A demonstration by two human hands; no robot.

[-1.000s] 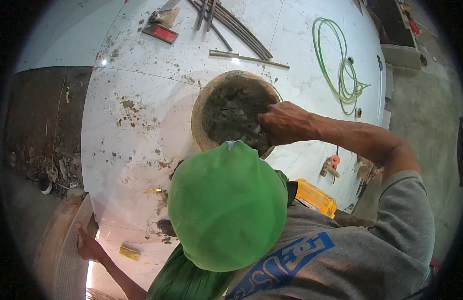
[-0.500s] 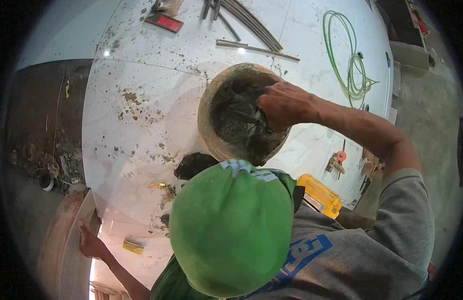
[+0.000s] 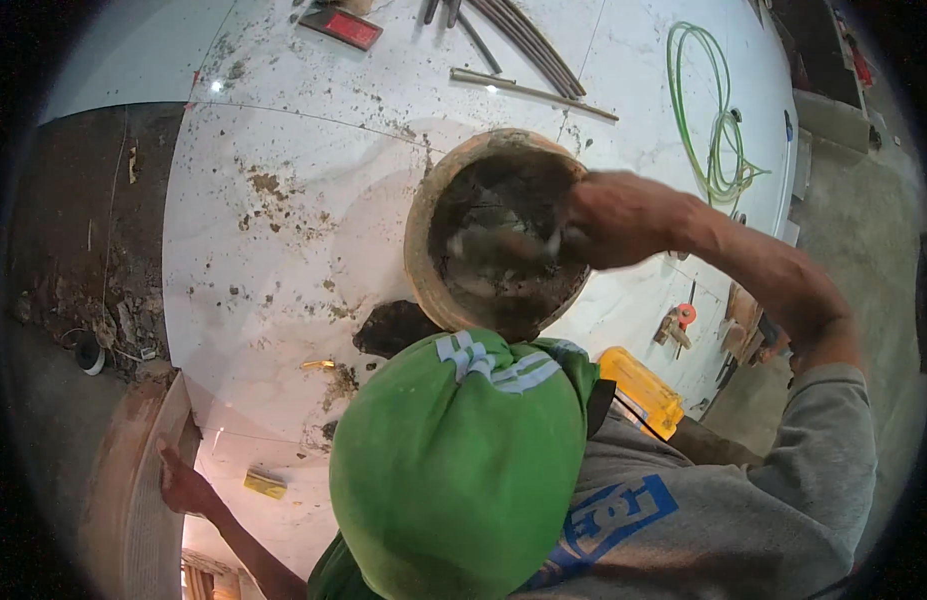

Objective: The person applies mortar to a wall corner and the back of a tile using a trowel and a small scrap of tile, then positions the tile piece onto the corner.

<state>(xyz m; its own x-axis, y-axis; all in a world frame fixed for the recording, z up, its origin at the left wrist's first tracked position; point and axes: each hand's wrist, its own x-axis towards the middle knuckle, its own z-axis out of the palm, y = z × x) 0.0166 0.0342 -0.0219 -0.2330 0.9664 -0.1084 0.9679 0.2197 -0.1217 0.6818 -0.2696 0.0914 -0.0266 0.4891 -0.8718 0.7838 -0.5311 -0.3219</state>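
Note:
Neither my left hand nor my right hand is visible. Directly below me, a person in a green cap (image 3: 443, 460) and grey shirt (image 3: 723, 510) leans over a round bucket (image 3: 423, 230) of dark grey wet mixture (image 3: 483, 250). That person's right hand (image 3: 628, 220), blurred, is closed inside the bucket's right side; what it grips is unclear. Their left hand (image 3: 188, 485) touches the edge of a long pale board or slab (image 3: 143, 480) at lower left. A dark lump (image 3: 388, 325) lies beside the bucket.
White tiles (image 3: 263, 250) carry debris, metal rods (image 3: 523, 45), a red-faced tool (image 3: 338, 28), green hose (image 3: 713, 150), small tools (image 3: 673, 330), a yellow case (image 3: 638, 395) and a yellow block (image 3: 265, 483). Rough dark ground (image 3: 83, 220) borders left; concrete floor (image 3: 853, 250), right.
The bucket and upper tiles have shifted rightward in the picture. The person's right hand has moved right with them and is now blurred. More of the cap's striped part shows.

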